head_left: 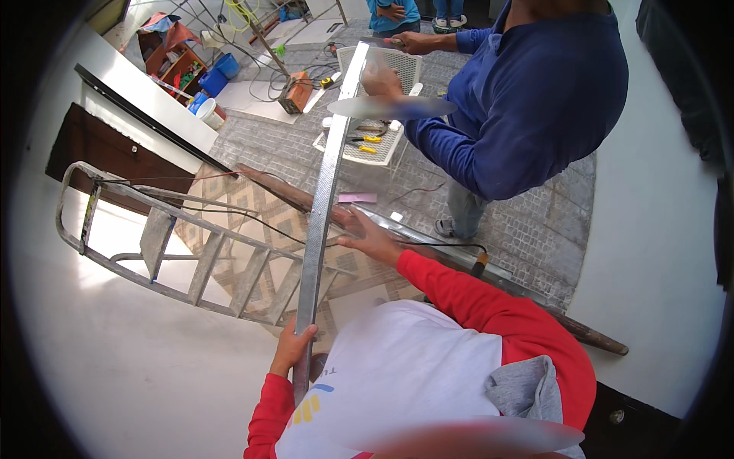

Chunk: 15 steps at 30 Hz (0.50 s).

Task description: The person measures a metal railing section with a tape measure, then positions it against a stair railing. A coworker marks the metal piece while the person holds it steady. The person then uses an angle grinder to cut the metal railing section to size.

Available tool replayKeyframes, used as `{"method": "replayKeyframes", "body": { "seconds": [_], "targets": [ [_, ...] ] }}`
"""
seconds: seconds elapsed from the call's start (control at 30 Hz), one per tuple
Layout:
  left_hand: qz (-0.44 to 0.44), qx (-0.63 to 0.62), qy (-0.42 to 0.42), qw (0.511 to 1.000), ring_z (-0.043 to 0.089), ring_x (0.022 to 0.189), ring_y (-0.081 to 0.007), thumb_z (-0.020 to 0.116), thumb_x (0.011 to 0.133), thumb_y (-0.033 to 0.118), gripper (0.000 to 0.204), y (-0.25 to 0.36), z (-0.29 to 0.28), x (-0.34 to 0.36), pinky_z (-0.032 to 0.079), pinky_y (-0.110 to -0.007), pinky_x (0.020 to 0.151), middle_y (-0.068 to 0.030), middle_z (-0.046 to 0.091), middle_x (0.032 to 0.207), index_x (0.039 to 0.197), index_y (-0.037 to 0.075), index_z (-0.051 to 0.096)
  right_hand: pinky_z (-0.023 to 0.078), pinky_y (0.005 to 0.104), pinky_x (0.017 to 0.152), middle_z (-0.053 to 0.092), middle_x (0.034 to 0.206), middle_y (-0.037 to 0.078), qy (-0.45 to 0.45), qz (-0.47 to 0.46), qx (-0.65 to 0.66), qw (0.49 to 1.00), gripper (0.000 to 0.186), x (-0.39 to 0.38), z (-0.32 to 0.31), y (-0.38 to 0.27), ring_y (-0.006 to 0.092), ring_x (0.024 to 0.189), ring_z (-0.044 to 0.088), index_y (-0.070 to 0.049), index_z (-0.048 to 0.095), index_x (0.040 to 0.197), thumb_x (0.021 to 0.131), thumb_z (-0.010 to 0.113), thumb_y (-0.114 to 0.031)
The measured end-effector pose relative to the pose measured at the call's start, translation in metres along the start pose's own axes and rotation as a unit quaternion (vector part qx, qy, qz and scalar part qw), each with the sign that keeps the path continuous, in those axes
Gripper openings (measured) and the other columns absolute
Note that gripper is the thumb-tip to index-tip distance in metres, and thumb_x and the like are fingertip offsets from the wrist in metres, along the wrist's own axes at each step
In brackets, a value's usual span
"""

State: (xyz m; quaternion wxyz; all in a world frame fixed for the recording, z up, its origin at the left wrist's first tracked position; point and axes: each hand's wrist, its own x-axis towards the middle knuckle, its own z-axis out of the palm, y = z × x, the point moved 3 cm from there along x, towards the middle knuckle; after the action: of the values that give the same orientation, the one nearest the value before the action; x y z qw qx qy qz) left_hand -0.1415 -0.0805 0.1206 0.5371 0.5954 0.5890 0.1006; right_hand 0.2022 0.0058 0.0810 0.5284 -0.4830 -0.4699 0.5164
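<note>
A long perforated metal channel (325, 191) slants up from my body toward a co-worker. My left hand (290, 346) is closed round its near end, thumb over the edge. Beside the channel's right edge, about midway, my right hand (371, 236) has its fingers apart; whether the fingertips touch the metal I cannot tell. A wooden pole (294, 197) passes below that hand. At the far end, the co-worker (527, 107) in a blue shirt has one hand (382, 79) by the channel and a small tool in the other hand (417, 43).
A stepladder (206, 264) stands at the left. Pliers with yellow handles (368, 150) lie on a white perforated chair (386, 141). Farther back are a tape measure (326, 83), cables, a white bucket (208, 115) and a shelf (176, 65). Another person (394, 15) stands at the back.
</note>
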Motion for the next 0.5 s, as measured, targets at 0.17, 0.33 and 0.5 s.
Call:
{"method": "replayKeyframes", "body": {
  "seconds": [0.17,0.33,0.5],
  "targets": [
    [0.007,-0.006,-0.007,1.0,0.068,0.083,-0.0188,0.075,0.091,0.042,0.049,-0.003,0.006,-0.002,0.055,-0.036,0.076,-0.0081,0.068,0.096,0.119,0.003,0.063,0.044,0.0442,0.113,0.047,0.148,0.026,-0.003,0.01,0.04,0.999,0.107,-0.001,-0.003,0.001,0.0348,0.138,0.05,0.003,0.022,0.16,0.085,0.085,-0.04],
    [-0.002,-0.013,-0.024,1.0,0.069,0.082,-0.0192,0.075,0.091,0.042,0.05,0.008,0.01,-0.005,0.055,-0.035,0.077,-0.0087,0.069,0.098,0.12,0.003,0.063,0.043,0.0451,0.115,0.047,0.149,0.028,-0.006,0.014,0.016,1.0,0.108,0.0,-0.003,0.004,0.0365,0.139,0.049,0.003,0.022,0.159,0.084,0.086,-0.04],
    [0.035,0.099,-0.051,0.993,0.068,0.098,-0.0242,0.072,0.091,0.047,0.058,0.031,0.028,0.003,0.052,-0.038,0.089,-0.013,0.07,0.104,0.127,0.002,0.062,0.042,0.0448,0.115,0.046,0.148,0.027,0.001,-0.009,0.006,1.0,0.11,0.003,-0.007,0.004,0.0369,0.138,0.05,0.003,0.022,0.159,0.083,0.088,-0.039]
  ]
}}
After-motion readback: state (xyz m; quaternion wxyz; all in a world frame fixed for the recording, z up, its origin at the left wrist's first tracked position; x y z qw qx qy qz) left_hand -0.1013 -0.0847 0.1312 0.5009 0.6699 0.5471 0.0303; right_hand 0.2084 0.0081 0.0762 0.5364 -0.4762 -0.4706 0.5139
